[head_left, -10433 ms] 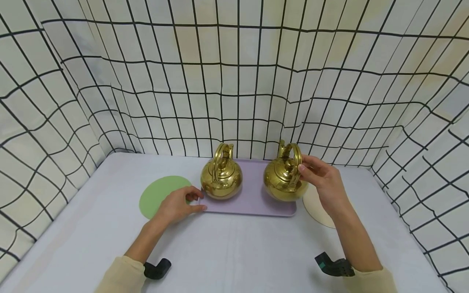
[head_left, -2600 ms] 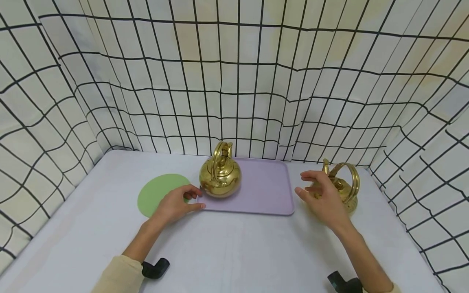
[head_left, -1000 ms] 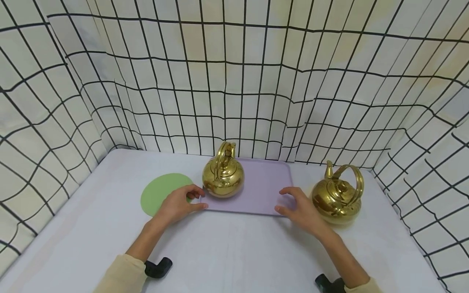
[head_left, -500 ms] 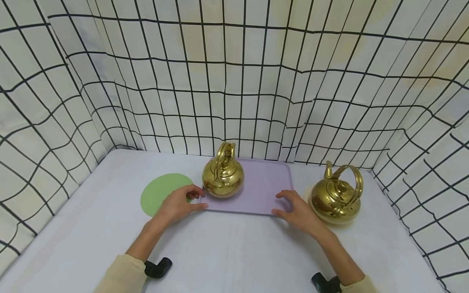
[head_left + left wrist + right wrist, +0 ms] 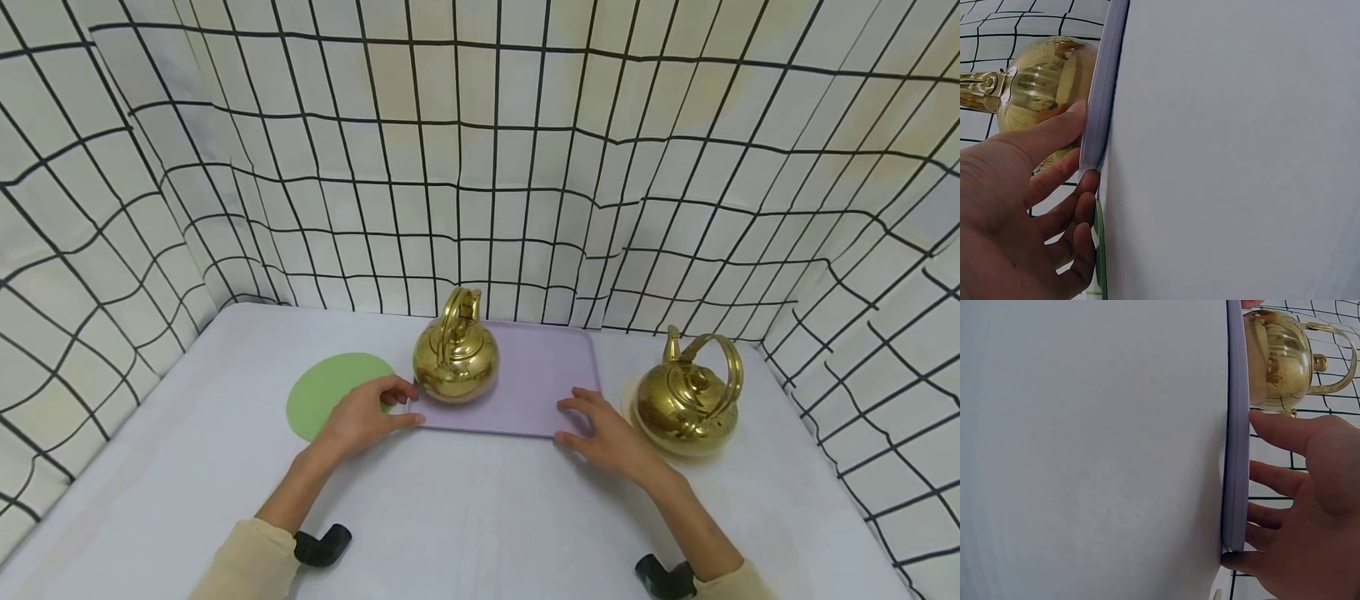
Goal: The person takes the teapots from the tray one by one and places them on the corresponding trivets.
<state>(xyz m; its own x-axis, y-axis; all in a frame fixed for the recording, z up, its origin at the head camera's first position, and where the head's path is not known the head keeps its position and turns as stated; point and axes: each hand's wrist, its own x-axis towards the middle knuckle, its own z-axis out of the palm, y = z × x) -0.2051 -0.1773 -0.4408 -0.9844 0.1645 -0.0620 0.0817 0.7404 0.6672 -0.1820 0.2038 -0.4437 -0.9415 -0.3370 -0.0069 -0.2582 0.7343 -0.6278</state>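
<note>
A pale purple tray lies on the white-covered table, with one brass teapot standing on its left part. My left hand holds the tray's front left corner, its thumb at the front rim and its fingers at the left side. My right hand rests on the tray's front right corner, fingers loosely bent and spread. In the right wrist view its thumb meets the rim. A second brass teapot stands right of that hand on a cream disc, mostly hidden beneath it.
A flat green disc lies left of the tray, partly behind my left hand. White walls with a black grid enclose the table at the back and both sides.
Earlier my right hand held the second teapot's handle over the tray's right end. That teapot now stands right of the tray, released. My right hand has come left onto the tray; my left stayed.
</note>
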